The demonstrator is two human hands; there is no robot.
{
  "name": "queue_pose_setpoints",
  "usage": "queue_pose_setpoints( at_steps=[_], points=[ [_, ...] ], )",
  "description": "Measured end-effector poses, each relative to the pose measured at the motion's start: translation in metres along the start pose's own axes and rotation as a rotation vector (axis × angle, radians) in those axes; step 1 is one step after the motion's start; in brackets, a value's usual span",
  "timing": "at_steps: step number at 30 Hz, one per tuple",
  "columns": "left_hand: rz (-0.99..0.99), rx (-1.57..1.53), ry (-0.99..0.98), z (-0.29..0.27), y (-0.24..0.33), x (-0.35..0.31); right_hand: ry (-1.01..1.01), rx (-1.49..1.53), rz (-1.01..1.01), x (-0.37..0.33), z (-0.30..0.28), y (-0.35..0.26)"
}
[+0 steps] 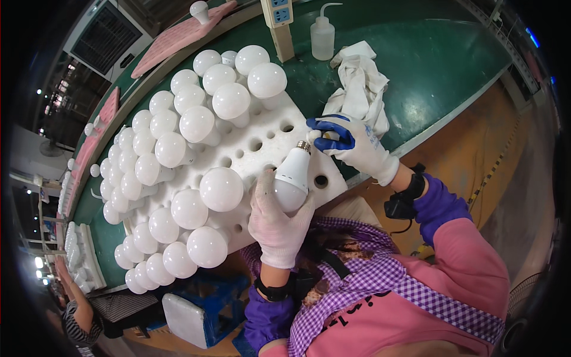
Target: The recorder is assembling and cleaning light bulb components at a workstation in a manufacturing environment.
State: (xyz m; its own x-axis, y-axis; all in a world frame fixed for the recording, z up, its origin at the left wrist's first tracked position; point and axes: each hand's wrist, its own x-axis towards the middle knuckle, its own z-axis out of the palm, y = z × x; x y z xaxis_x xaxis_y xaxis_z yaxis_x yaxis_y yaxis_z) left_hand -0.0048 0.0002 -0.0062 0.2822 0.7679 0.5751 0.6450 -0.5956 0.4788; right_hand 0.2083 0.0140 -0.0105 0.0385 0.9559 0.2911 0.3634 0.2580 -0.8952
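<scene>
Light bulb, white, cap up — head view: clasped between thumb and fingers of the gloved left hand, over the foam tray. Gloved right hand, fingers curled beside the cap; whether they pinch anything, cannot tell. Standing bulbs crowd the tray leftward; open holes lie between rows. Beyond: socket post, squeeze bottle, crumpled cloth — green table reaching right to its pale edge.

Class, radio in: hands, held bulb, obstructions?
Left hand gripping bulb. Right hand near screw base, grip unclear. Bulb tilted over foam block. Nothing evident in the way.
</scene>
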Motion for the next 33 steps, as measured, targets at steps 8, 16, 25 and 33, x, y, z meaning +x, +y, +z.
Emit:
queue_pose_setpoints(
  at_steps=[8, 16, 25, 33],
  points=[
    [-0.076, 0.016, -0.048, -0.002, 0.005, -0.004, 0.093, -0.367, -0.056, -0.004, -0.002, -0.020],
    [-0.143, 0.018, -0.075, -0.005, 0.012, -0.001, 0.050, -0.398, -0.238, -0.005, 0.007, -0.034],
    [-0.142, -0.045, -0.062, -0.006, 0.006, -0.003, 0.003, -0.481, -0.439, -0.027, 0.033, -0.051],
    [-0.199, -0.063, -0.080, -0.004, 0.007, -0.002, 0.121, -0.608, -0.404, -0.026, 0.043, -0.051]
  ],
)
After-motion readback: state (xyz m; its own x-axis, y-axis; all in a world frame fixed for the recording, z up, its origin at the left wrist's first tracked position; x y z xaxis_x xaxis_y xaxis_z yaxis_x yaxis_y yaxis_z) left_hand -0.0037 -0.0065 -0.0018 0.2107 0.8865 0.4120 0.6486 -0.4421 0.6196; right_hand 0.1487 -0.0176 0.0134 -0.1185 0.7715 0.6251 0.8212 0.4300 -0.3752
